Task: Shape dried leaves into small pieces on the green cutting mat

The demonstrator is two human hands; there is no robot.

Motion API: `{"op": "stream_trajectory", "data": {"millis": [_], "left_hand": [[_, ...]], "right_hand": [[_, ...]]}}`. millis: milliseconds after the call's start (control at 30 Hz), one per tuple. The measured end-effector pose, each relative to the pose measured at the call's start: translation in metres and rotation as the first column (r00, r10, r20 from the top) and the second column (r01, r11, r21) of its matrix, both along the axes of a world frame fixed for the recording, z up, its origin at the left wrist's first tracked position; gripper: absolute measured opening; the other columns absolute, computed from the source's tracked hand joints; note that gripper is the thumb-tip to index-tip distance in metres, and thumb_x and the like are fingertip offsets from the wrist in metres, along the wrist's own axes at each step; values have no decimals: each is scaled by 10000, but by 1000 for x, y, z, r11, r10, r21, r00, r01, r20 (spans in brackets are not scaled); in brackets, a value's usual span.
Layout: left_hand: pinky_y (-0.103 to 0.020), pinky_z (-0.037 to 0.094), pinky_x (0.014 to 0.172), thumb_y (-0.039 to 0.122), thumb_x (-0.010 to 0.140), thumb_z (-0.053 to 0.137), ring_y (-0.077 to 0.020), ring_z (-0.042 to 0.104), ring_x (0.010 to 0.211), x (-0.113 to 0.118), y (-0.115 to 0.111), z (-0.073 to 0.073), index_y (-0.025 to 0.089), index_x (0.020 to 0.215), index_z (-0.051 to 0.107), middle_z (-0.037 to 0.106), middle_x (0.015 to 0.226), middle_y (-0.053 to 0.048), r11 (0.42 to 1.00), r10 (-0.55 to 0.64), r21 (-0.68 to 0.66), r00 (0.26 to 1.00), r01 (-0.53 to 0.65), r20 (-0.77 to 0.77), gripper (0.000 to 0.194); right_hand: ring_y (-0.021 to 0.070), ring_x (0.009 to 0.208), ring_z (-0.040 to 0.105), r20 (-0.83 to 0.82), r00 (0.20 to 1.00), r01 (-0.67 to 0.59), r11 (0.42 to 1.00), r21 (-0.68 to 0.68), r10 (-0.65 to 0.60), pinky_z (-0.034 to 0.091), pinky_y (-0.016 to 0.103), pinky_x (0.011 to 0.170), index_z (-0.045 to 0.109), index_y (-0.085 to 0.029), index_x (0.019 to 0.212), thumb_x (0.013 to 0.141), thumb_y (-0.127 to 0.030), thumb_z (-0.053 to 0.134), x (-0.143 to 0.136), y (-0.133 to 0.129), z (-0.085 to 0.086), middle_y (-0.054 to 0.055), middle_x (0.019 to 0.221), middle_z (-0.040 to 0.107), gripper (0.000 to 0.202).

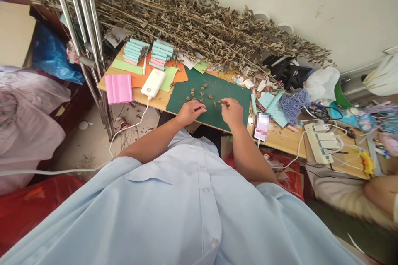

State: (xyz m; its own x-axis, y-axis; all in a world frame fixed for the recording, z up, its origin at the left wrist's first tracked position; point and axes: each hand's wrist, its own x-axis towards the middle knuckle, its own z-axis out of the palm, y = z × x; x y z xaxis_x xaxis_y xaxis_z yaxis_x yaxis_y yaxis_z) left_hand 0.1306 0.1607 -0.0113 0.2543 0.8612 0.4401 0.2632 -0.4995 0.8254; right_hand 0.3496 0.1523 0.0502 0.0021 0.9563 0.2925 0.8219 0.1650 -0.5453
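While a phone (pixel 260 128) lies near on the right, the left hand (pixel 190 112) bunches its fingers over the green mat (pixel 239 91); I cannot tell whether they hold anything. The right hand (pixel 233 114), fingers narrowly closed, meets a dried clump (pixel 219 102), its hold unclear. Other clumps (pixel 192 91) lie just beyond, a white power bank (pixel 154 83) left, dried stems (pixel 202 20) along the far side.

a white device (pixel 153 81) lies near a pink sheet (pixel 118 88); a phone (pixel 261 127) rests near purplish yarn (pixel 294 102).
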Motion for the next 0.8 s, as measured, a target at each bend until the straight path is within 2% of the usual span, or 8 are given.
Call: {"op": "stream_trajectory", "data": {"millis": [167, 267, 367, 500, 633, 700, 800], "left_hand": [[-300, 546, 832, 344, 921, 746, -168, 687, 844, 0, -1, 2, 179, 953, 786, 744, 885, -59, 1000, 5, -27, 1000, -5, 3, 172], [-296, 544, 823, 340, 923, 743, -163, 682, 833, 0, -1, 2, 183, 948, 783, 737, 879, -55, 999, 7, -35, 1000, -7, -1, 165], [-294, 540, 815, 334, 925, 737, -161, 676, 825, 0, -1, 3, 186, 942, 782, 731, 869, -51, 999, 3, -41, 1000, -3, -11, 155], [-295, 538, 815, 317, 913, 750, -162, 674, 826, 0, -2, 4, 186, 945, 781, 737, 877, -52, 999, 8, -43, 1000, -8, -9, 139], [-294, 539, 825, 308, 914, 746, -161, 677, 832, -1, -2, 5, 187, 943, 782, 739, 878, -51, 999, 6, -45, 1000, -7, -15, 130], [-295, 540, 826, 321, 918, 741, -163, 677, 832, -1, -2, 5, 188, 938, 780, 739, 877, -51, 999, 9, -42, 1000, -10, -18, 140], [-300, 541, 832, 352, 926, 732, -168, 680, 838, -1, -1, 5, 190, 938, 779, 741, 882, -54, 999, 8, -37, 1000, -9, -25, 170]], "right_hand": [[223, 771, 674, 16, 999, 34, 993, -110, -33, 574, 429, 886, 751, -184, 1104, 876, -272, 629, 26, 17, -29, 124, 1153, 730, 273], [247, 924, 694, 34, 999, -26, 995, -96, 30, 559, 428, 968, 754, -181, 1136, 901, -230, 579, 25, 23, -37, 131, 1221, 719, 297], [279, 1103, 669, 96, 991, -87, 993, -85, 95, 531, 424, 1028, 761, -175, 1138, 925, -199, 529, 23, 29, -38, 133, 1179, 735, 316], [277, 1034, 668, 219, 969, -88, 988, -125, 115, 540, 411, 969, 786, -191, 1046, 964, -251, 517, 20, 32, -38, 132, 1107, 735, 288], [267, 996, 669, 292, 950, -73, 988, -138, 111, 538, 394, 937, 790, -182, 1000, 970, -221, 488, 19, 34, -40, 132, 1052, 738, 306], [270, 1000, 674, 274, 956, -74, 989, -129, 107, 538, 398, 944, 786, -174, 992, 961, -209, 493, 19, 35, -38, 135, 1041, 746, 297], [260, 1009, 687, 114, 990, -73, 996, -59, 79, 543, 395, 960, 778, -180, 976, 954, -229, 523, 12, 32, -27, 124, 1031, 760, 261]]}}
